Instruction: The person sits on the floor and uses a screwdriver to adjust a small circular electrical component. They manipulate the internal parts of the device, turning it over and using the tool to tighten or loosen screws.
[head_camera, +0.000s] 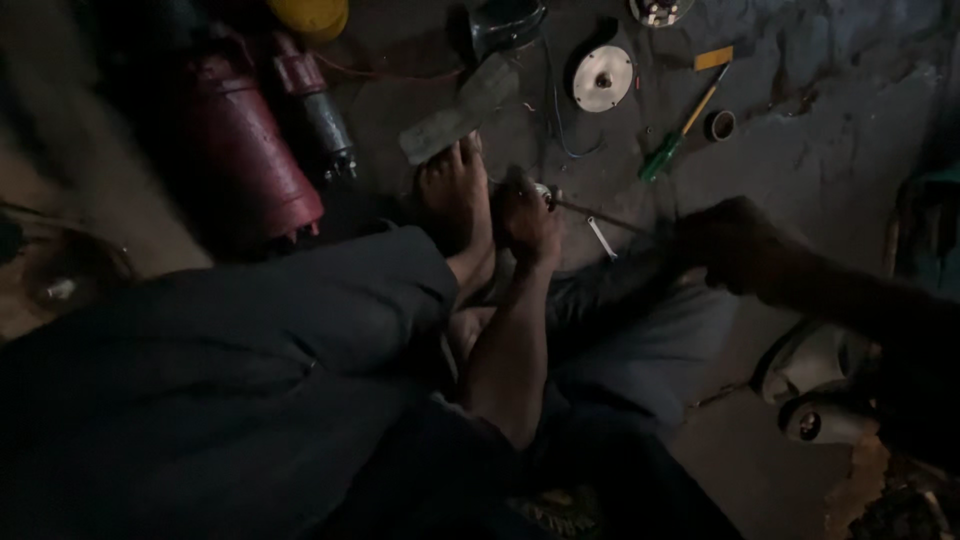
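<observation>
My left hand (527, 218) is closed around a small round metal part (541, 190) on the floor, just right of my bare foot (455, 195). A thin metal rod (603, 214) runs from that part to my right hand (735, 243), which is clenched around its other end. The scene is dim, so the fingers are hard to make out. My legs in dark trousers fill the lower left.
A red motor housing (250, 150) lies at the upper left. A green-handled screwdriver (680, 135), a round metal end cover (602, 78), a roll of tape (719, 125), a grey flat piece (458, 110) and sandals (820, 385) lie on the concrete floor.
</observation>
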